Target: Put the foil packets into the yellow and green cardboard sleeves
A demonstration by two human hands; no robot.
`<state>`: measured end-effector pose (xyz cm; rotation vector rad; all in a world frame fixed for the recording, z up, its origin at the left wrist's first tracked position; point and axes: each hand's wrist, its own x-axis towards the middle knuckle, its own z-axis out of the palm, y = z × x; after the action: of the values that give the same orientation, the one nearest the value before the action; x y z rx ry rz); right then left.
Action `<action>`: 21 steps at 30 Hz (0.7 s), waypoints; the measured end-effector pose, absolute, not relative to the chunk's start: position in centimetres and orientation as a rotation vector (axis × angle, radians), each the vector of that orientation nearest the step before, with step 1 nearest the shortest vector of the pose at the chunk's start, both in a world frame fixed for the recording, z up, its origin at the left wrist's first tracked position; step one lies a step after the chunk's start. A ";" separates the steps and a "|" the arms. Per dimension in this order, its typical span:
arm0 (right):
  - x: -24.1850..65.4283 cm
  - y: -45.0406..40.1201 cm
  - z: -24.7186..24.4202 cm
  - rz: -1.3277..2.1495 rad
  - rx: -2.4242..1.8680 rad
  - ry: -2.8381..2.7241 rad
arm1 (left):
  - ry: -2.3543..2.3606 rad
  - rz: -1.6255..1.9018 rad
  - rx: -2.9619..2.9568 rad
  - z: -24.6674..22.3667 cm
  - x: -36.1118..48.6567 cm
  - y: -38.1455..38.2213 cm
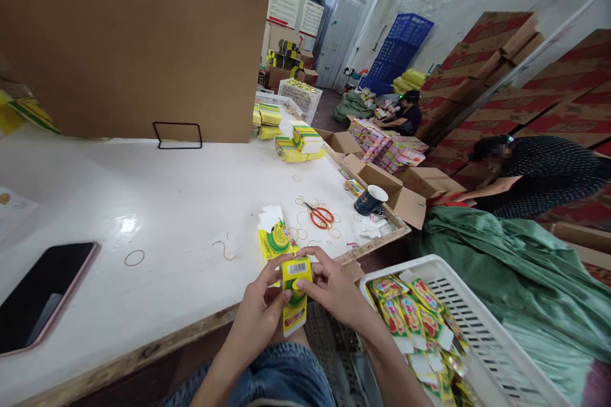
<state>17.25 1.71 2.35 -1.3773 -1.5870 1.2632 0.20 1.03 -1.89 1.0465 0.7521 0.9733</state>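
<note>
Both hands hold one small yellow and green printed carton with a barcode on its upper face, just past the table's front edge. My left hand grips its left side, fingers wrapped round, thumb on the front. My right hand pinches its right side, thumb pressed on the front and fingers at the top. Right behind the hands, a yellow carton piece with white flaps lies on the white table. To its right are red-handled scissors among several rubber bands.
A phone lies at left. A dark mug stands near the table's right edge. Yellow packs sit farther back, beside a large cardboard panel. A white crate holds several cartons at right. Two people work beyond.
</note>
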 end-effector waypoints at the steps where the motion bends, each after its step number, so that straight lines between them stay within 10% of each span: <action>1: 17.0 1.7 2.2 1.240 -1.412 -1.591 | 0.743 0.964 1.050 -1.8 0.2 1.0; 18: 17.7 1.1 1.3 1.082 -1.277 -1.409 | 0.612 0.942 0.890 -1.4 1.3 0.9; 21: 21.6 -0.6 2.6 0.633 -1.553 -1.525 | 0.799 1.044 1.210 -2.5 1.3 1.5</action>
<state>21.63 -0.58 2.56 -1.5530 -1.5247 0.6327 1.35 1.52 -2.48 1.2097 0.7986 1.0438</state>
